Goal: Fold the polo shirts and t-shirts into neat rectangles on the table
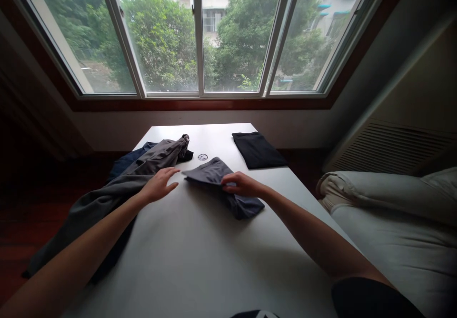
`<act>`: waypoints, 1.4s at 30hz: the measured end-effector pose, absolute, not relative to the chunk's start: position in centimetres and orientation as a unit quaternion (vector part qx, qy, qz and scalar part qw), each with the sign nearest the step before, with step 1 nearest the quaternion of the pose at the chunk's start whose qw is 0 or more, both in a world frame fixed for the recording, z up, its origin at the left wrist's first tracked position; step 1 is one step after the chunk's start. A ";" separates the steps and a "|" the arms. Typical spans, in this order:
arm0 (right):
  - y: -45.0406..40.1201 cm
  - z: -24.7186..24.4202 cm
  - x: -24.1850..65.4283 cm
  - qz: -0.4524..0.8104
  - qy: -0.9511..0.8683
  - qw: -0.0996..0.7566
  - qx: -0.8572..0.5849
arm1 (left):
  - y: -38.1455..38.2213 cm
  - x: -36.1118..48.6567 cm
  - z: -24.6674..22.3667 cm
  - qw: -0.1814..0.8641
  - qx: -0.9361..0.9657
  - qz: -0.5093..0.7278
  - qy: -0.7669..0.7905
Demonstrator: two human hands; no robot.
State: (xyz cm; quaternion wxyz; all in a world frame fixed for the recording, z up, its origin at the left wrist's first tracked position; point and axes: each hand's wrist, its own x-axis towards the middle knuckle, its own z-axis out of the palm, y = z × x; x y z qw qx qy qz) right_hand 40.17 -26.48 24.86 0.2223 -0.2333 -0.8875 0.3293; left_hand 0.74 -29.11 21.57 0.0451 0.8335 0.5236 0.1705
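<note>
A folded grey garment [210, 171] lies across the middle of the white table, its near right end bunched and darker. My right hand [241, 184] is closed on its right side, thumb and fingers pinching the cloth edge, which is raised a little off the table. To the left, my left hand [160, 184] is open with fingers and thumb apart, just short of the garment's left corner and holding nothing. Beside and beyond that hand, a heap of loose clothes includes a grey garment [143, 173] and a dark blue one [130, 161].
A folded black garment [259, 150] lies at the table's far right. A small round object [203, 157] sits near the middle back of the white table [200, 261]. Some loose clothes hang over the left edge. A pale sofa [396, 232] stands at right; windows are ahead.
</note>
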 end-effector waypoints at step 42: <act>-35.7 25.1 37.4 0.237 -0.887 0.257 -0.301 | -36.7 10.3 30.4 0.266 0.766 0.386 0.440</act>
